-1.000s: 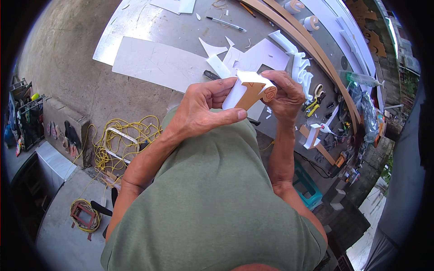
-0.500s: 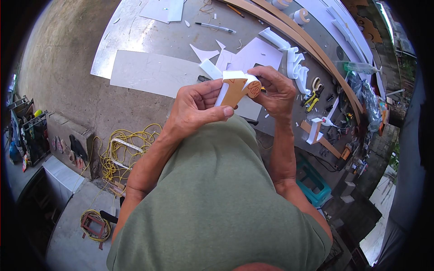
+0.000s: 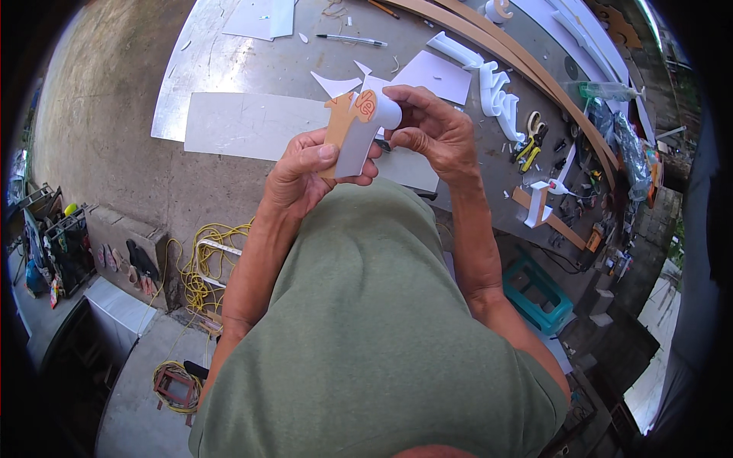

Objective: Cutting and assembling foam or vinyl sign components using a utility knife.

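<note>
Piece (image 3: 353,149) is above the near edge of the tabletop (image 3: 321,65); your left grip (image 3: 300,174) pinches its lower part, probably to steady it. Whether your right grip (image 3: 441,137) pinches its round end, I cannot tell.

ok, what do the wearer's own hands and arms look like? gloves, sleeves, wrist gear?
Left hand and right hand ungloved; no rings, watch or cables visible. Forearms bare. Plain olive-green shirt, short sleeves.
</note>
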A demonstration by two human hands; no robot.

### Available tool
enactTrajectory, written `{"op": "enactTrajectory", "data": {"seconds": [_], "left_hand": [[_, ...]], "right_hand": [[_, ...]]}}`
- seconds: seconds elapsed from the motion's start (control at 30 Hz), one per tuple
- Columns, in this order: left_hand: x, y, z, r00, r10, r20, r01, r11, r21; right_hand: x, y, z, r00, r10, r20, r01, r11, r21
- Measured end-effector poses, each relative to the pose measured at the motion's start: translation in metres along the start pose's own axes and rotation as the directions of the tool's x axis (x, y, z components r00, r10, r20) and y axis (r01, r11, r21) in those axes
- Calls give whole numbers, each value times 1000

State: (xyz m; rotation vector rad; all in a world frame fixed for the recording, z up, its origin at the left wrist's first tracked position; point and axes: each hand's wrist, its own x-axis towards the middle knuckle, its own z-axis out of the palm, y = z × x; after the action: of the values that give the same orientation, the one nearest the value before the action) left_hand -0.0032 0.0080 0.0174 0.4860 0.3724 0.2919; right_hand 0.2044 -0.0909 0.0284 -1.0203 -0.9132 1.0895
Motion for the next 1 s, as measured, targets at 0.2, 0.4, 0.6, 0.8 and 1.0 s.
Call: {"op": "enactTrajectory", "data": {"seconds": [0.2,0.4,0.6,0.8,1.0], "left_hand": [[-2,3,11,1000,3,-5,-2,999,34],[-2,5,18,999,16,-44,-13,997,74],[-3,6,20,998,14,-58,-6,992,129],[-4,5,20,998,22,-64,-11,986,168],[-4,6,24,996,31,-87,-10,974,228]], "right_hand": [[-1,5,-5,998,-67,18,68,997,-46],[-1,5,-7,998,-65,16,66,997,-45],[-2,4,-8,994,-105,23,107,984,-145],[-5,1,-7,994,-103,23,106,977,-188],[-8,0,-10,999,-28,40,34,989,-147]]}}
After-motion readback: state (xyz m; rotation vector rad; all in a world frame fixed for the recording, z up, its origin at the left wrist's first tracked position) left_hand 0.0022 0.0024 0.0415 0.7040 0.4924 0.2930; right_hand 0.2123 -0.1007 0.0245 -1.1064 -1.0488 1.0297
